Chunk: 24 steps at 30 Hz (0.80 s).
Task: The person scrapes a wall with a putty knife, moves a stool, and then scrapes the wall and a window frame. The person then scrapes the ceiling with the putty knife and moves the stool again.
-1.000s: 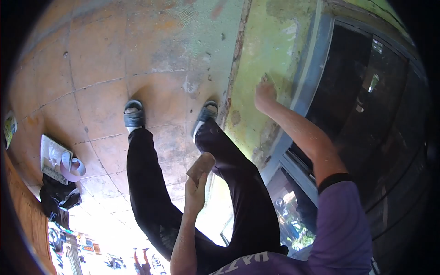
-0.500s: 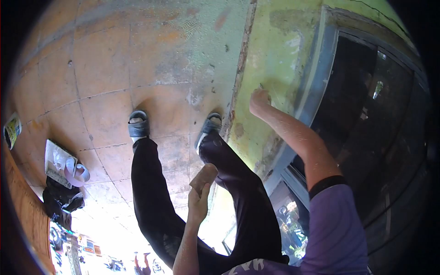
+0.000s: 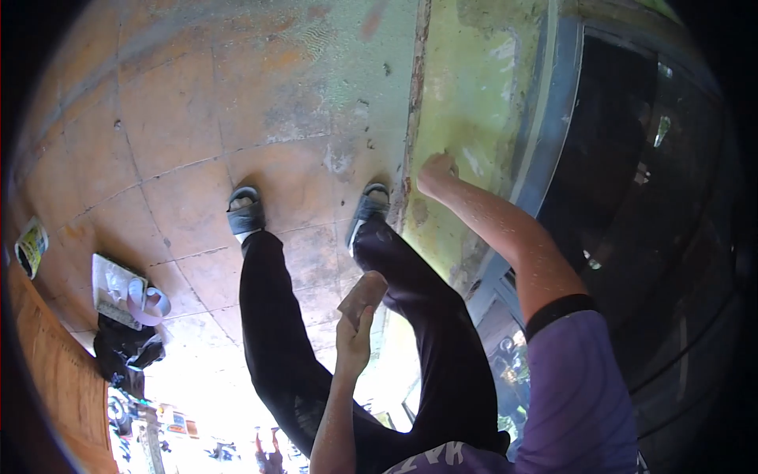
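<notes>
My left hand (image 3: 353, 347) is closed around a brown, slightly curled piece that looks like sandpaper (image 3: 364, 294), held in front of my right leg. At the end of my outstretched right arm, my right hand (image 3: 437, 175) is closed close to the green wall (image 3: 466, 110). A small tip shows above its fingers; I cannot tell what it belongs to. Pale scraped marks (image 3: 472, 162) show on the paint just beside that hand.
Rust-coloured floor tiles (image 3: 170, 118) meet the wall along a rough edge. A dark glass pane (image 3: 608, 158) in a grey frame (image 3: 553, 130) stands at right. At left are a white slab (image 3: 114, 283), a pale curled strip (image 3: 150, 304), a black plastic bag (image 3: 118, 344) and a wooden panel (image 3: 59, 371).
My right hand has shifted slightly left and down along the wall, uncovering pale marks. My left hand still holds the brown piece, a little farther right and up. The view has shifted slightly.
</notes>
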Available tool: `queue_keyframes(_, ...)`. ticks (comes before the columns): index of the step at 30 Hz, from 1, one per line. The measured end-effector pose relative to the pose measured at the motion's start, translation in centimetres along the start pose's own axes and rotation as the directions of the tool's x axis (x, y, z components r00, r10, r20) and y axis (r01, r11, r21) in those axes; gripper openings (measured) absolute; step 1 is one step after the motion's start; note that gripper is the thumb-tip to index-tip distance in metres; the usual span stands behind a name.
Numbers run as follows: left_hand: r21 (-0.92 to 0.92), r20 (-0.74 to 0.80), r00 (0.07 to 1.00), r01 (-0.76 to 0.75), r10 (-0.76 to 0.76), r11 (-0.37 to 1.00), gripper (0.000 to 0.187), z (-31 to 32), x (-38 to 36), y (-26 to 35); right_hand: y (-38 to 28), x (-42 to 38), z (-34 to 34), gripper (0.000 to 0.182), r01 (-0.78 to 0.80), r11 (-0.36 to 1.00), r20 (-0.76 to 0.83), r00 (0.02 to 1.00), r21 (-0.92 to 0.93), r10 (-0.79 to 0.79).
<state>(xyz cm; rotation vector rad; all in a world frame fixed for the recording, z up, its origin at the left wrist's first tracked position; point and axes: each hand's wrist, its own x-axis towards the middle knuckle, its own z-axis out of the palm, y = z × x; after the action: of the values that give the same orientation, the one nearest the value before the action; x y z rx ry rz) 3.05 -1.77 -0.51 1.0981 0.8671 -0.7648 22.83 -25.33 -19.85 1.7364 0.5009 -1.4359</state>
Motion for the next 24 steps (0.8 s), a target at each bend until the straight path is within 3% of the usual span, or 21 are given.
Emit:
queue_keyframes(2, 0.095, -0.016, 0.999, 0.039, -0.038, 0.995, 0.037, -0.2, -0.2, 0.6, -1.7, -0.1, 0.4, 0.045, -0.135, 0.989, -0.069, 0.988, 0.056, 0.139)
queue_keyframes(5, 0.013, -0.008, 1.000, 0.001, -0.001, 1.000, 0.038, 0.3, 0.1, -0.8, 1.5, -1.5, 9.2, 0.051, -0.013, 0.959, -0.210, 0.975, 0.284, 0.075)
queue_keyframes(7, 0.024, 0.009, 0.999, 0.031, -0.032, 0.999, 0.039, 0.7, -0.4, -0.9, 4.2, -6.3, 11.9, 0.052, 0.295, 0.761, -0.520, 0.852, 0.577, 0.063)
queue_keyframes(8, 0.033, 0.013, 0.999, 0.043, -0.044, 0.999, 0.039, 0.9, -0.5, -0.9, 4.8, -8.9, 12.2, 0.052, 0.468, 0.611, -0.656, 0.746, 0.639, 0.113)
queue_keyframes(9, 0.070, 0.009, 0.998, 0.056, -0.057, 0.996, 0.040, 0.9, -0.6, -1.0, 5.0, -11.3, 11.0, 0.053, 0.389, 0.289, -0.450, 0.873, 0.875, 0.188)
queue_keyframes(10, 0.090, 0.002, 0.998, 0.058, -0.058, 0.994, 0.041, 0.7, -0.5, -1.4, 5.1, -13.9, 8.6, 0.053, 0.235, -0.074, -0.220, 0.961, 0.969, 0.167)
queue_keyframes(11, 0.109, -0.006, 0.998, 0.062, -0.061, 0.992, 0.041, 0.5, -0.4, -1.9, 4.9, -15.6, 6.8, 0.054, 0.024, -0.416, -0.002, 0.998, 0.909, 0.055)
queue_keyframes(13, 0.076, -0.028, 0.998, 0.062, -0.060, 0.995, 0.042, 0.5, -0.3, -3.0, 3.5, -17.0, 4.9, 0.048, -0.060, -0.778, 0.051, 0.998, 0.625, -0.037)
queue_keyframes(14, 0.069, -0.034, 0.997, 0.071, -0.069, 0.995, 0.042, 0.7, -0.3, -3.5, 3.2, -17.3, 4.6, 0.046, -0.104, -0.898, 0.060, 0.994, 0.427, -0.086)
queue_keyframes(15, 0.064, -0.038, 0.996, 0.079, -0.077, 0.995, 0.042, 0.8, -0.3, -3.8, 2.7, -16.3, 5.5, 0.042, -0.062, -0.927, 0.013, 0.998, 0.371, -0.061)
queue_keyframes(18, 0.140, -0.032, 0.998, 0.054, -0.050, 0.989, 0.042, 1.1, -0.1, -4.4, 1.6, -13.7, 7.0, 0.032, -0.047, -0.975, 0.294, 0.956, 0.215, 0.019)
queue_keyframes(21, 0.166, -0.011, 0.999, 0.054, -0.052, 0.985, 0.042, 1.1, 0.3, -6.1, 0.5, -12.8, 7.5, 0.050, 0.122, -0.983, 0.333, 0.929, 0.136, 0.161)
queue_keyframes(24, 0.182, -0.018, 0.999, 0.052, -0.049, 0.982, 0.041, 1.6, 0.3, -5.3, -1.7, -5.6, 10.2, 0.051, 0.260, -0.928, 0.372, 0.861, 0.267, 0.348)
